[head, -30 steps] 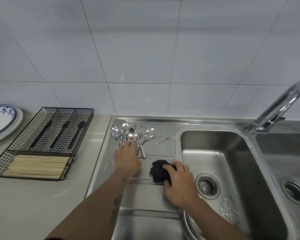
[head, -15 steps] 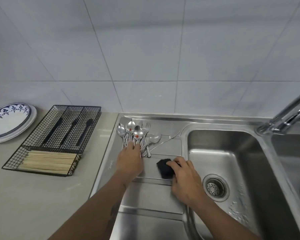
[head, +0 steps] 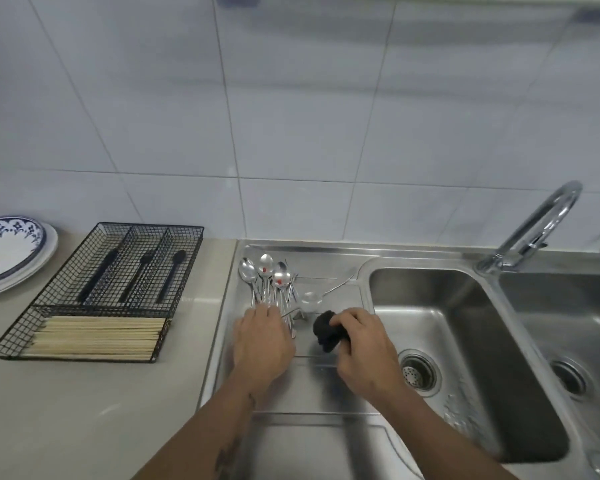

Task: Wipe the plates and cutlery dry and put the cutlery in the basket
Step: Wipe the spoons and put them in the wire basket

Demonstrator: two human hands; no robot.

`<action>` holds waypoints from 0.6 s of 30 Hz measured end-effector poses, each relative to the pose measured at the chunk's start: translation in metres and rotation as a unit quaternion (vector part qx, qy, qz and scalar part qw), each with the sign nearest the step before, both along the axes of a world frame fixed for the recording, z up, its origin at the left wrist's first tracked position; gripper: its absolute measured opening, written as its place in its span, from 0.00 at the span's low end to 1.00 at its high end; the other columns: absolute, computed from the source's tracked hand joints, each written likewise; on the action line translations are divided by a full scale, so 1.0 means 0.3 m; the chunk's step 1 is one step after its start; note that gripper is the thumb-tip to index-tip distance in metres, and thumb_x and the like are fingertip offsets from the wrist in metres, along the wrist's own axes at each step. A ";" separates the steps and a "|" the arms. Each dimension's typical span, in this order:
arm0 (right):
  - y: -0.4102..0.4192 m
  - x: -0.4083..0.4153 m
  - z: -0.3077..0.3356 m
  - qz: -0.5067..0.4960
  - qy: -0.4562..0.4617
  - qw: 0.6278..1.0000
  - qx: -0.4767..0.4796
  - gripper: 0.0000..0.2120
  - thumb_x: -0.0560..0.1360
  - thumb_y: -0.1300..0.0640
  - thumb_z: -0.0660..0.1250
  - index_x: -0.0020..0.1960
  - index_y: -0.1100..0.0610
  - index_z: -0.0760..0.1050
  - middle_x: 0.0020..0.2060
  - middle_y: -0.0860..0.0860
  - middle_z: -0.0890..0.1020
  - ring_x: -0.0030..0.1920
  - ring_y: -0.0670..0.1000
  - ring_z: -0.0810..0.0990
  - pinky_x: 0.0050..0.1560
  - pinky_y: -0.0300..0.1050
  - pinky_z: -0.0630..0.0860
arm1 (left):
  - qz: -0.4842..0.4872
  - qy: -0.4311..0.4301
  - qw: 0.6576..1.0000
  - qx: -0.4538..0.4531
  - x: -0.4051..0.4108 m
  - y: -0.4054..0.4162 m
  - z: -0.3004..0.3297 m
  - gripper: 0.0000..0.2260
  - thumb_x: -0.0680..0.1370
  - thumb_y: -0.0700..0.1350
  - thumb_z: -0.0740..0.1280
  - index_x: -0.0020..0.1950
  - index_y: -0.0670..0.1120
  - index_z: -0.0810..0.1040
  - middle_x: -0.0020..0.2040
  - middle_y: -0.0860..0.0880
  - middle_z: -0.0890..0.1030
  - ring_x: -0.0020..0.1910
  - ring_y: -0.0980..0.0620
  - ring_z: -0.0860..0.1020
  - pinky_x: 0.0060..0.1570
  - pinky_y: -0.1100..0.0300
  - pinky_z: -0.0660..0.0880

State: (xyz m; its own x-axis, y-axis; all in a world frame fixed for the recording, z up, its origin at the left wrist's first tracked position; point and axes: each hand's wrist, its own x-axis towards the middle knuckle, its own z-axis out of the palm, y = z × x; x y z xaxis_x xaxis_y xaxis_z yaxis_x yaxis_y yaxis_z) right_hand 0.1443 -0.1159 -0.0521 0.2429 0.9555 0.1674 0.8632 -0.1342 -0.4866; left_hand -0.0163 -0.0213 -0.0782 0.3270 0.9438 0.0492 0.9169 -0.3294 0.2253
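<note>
We see left hand (head: 262, 337) gathering spoons (head: 267, 282) at centre, grasp hidden; right hand (head: 359, 344) clenching cloth (head: 326, 330); wet handles may slip, scatter.

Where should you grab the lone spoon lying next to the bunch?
Probably by its thin handle, from above at the sink side. The lone spoon lies flat on the drainboard, its handle stretching away from the bunch.

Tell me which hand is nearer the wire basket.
Left. The left hand rests on the handles of the spoons on the drainboard, just right of the wire basket. The right hand grips the black cloth farther right, beside the sink basin.
</note>
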 end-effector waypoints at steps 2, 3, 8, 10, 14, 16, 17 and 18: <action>0.021 -0.050 0.031 -0.004 -0.006 0.999 0.049 0.18 0.70 0.63 0.64 0.58 0.52 0.78 0.58 0.47 0.75 0.56 0.51 0.71 0.54 0.42 0.73 | -0.027 -0.028 0.999 0.023 -0.040 -0.021 0.012 0.12 0.81 0.53 0.56 0.58 0.51 0.74 0.54 0.53 0.76 0.51 0.53 0.71 0.57 0.55 0.70; 0.030 -0.080 0.045 0.003 -0.016 0.998 0.066 0.19 0.69 0.64 0.64 0.58 0.53 0.78 0.58 0.47 0.76 0.55 0.51 0.71 0.53 0.43 0.73 | -0.042 -0.045 0.997 0.037 -0.056 -0.031 0.020 0.11 0.81 0.53 0.57 0.57 0.51 0.75 0.52 0.54 0.76 0.50 0.53 0.71 0.56 0.56 0.70; 0.038 -0.154 0.046 0.024 -0.115 0.992 0.054 0.24 0.64 0.66 0.70 0.60 0.55 0.80 0.59 0.49 0.79 0.52 0.53 0.74 0.52 0.46 0.76 | -0.078 -0.123 0.985 0.089 -0.132 -0.057 0.078 0.07 0.74 0.44 0.69 0.50 0.52 0.81 0.44 0.56 0.80 0.43 0.53 0.76 0.47 0.56 0.72; 0.040 -0.145 0.038 -0.008 -0.118 0.992 0.034 0.22 0.66 0.65 0.69 0.59 0.54 0.80 0.60 0.48 0.78 0.51 0.53 0.72 0.49 0.49 0.77 | -0.088 -0.137 0.982 0.100 -0.158 -0.057 0.082 0.09 0.70 0.42 0.73 0.48 0.52 0.83 0.42 0.56 0.81 0.41 0.52 0.78 0.44 0.56 0.73; 0.059 -0.203 0.062 0.002 -0.160 0.986 0.036 0.20 0.66 0.64 0.69 0.57 0.53 0.79 0.58 0.47 0.79 0.48 0.53 0.71 0.46 0.47 0.76 | -0.090 -0.168 0.975 0.110 -0.186 -0.046 0.100 0.08 0.71 0.43 0.73 0.48 0.52 0.82 0.41 0.56 0.80 0.41 0.50 0.78 0.43 0.54 0.74; 0.052 -0.204 0.076 0.021 -0.176 0.983 0.036 0.21 0.65 0.64 0.69 0.57 0.54 0.79 0.57 0.48 0.79 0.47 0.54 0.72 0.45 0.47 0.77 | -0.095 -0.170 0.974 0.112 -0.188 -0.039 0.116 0.08 0.72 0.44 0.72 0.49 0.53 0.82 0.41 0.57 0.80 0.41 0.51 0.77 0.44 0.54 0.74; 0.046 -0.185 0.078 0.018 -0.182 0.983 0.027 0.21 0.64 0.64 0.70 0.57 0.55 0.79 0.58 0.49 0.79 0.47 0.54 0.72 0.46 0.48 0.77 | -0.103 -0.168 0.974 0.112 -0.190 -0.037 0.117 0.09 0.71 0.43 0.73 0.50 0.53 0.82 0.41 0.57 0.80 0.41 0.51 0.77 0.44 0.54 0.74; 0.039 -0.159 0.077 0.001 -0.183 0.983 0.016 0.21 0.65 0.64 0.70 0.58 0.55 0.79 0.58 0.50 0.79 0.47 0.55 0.72 0.46 0.49 0.77 | -0.111 -0.165 0.974 0.111 -0.191 -0.036 0.112 0.10 0.70 0.43 0.74 0.50 0.53 0.82 0.41 0.57 0.81 0.40 0.51 0.78 0.43 0.54 0.74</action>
